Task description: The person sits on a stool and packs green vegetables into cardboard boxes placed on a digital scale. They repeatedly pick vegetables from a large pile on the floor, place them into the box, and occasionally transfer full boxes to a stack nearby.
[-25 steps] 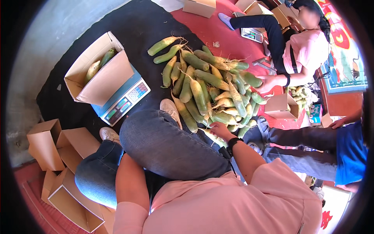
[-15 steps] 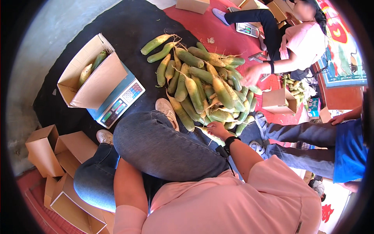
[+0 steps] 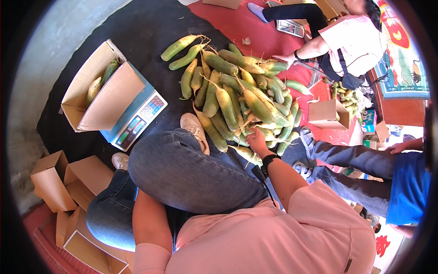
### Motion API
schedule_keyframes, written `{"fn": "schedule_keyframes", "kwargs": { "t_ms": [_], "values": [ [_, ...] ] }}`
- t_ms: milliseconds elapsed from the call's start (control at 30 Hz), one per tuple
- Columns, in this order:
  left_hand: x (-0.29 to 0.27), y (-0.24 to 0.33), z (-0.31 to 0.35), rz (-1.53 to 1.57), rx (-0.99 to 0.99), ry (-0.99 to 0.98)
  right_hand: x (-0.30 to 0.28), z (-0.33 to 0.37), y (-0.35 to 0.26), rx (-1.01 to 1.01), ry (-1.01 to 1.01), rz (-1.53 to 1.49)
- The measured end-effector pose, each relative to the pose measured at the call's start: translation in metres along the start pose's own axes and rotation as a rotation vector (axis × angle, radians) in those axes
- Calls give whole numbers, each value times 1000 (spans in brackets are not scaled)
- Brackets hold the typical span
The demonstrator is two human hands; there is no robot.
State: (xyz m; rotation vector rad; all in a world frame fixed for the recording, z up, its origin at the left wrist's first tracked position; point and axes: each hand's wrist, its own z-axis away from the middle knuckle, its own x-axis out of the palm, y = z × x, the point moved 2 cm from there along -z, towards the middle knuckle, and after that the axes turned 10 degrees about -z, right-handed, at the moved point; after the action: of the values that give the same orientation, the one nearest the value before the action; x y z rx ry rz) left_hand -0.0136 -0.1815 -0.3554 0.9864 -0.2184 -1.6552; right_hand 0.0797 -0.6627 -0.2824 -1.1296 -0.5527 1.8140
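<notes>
Green radishes with yellowish tapered ends and thin roots lie in a large pile [image 3: 251, 100] in front of me. My right hand [image 3: 258, 140] is at the near edge of the pile, its fingers apart and touching or just over the radishes there; nothing shows held in it. A pale yellow-green radish [image 3: 246, 154] lies just left of that wrist. My left forearm [image 3: 151, 221] passes down behind my raised knee, and the left hand is hidden. To the left, an open cardboard box [image 3: 112, 98] with radishes inside rests on a blue digital scale [image 3: 139, 119].
Several open cardboard boxes [image 3: 89, 178] stand at the lower left. At the upper right a co-worker [image 3: 351, 39] reaches to the pile's far side, near another scale [image 3: 290, 28]. A second person [image 3: 356, 160] stands at right, near a box [image 3: 328, 113] and more radishes.
My right hand has moved forward from beside the near radish to the pile's edge. The co-worker has leaned, reaching a hand onto the far radishes; one radish now shows at the pile's right.
</notes>
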Motion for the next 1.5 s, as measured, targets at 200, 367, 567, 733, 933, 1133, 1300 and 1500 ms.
{"fn": "schedule_keyframes", "kwargs": {
  "t_ms": [200, 367, 567, 733, 933, 1133, 1300, 1500],
  "values": [
    [-7, 3, 6, -26, 12, -18, 3, 2, -11, 11, -176, 39],
    [-9, 1, 13, -27, 29, -33, 18, 1, -39, -132, -228, 146],
    [-27, 32, 20, -118, 134, -110, 43, 8, -50, -161, -395, 255],
    [-62, 44, 33, -189, 195, -154, 45, 14, -58, -92, -501, 204],
    [-85, 50, 49, -227, 213, -162, 43, 16, -51, 8, -536, 200],
    [-82, 54, 53, -233, 171, -139, 43, 16, -25, 94, -523, 103],
    [-87, 67, 60, -223, 144, -173, 40, 11, -17, 126, -521, 89],
    [-135, 99, 70, -420, 221, -141, 56, -18, -61, -213, -516, 15]
  ]
}}
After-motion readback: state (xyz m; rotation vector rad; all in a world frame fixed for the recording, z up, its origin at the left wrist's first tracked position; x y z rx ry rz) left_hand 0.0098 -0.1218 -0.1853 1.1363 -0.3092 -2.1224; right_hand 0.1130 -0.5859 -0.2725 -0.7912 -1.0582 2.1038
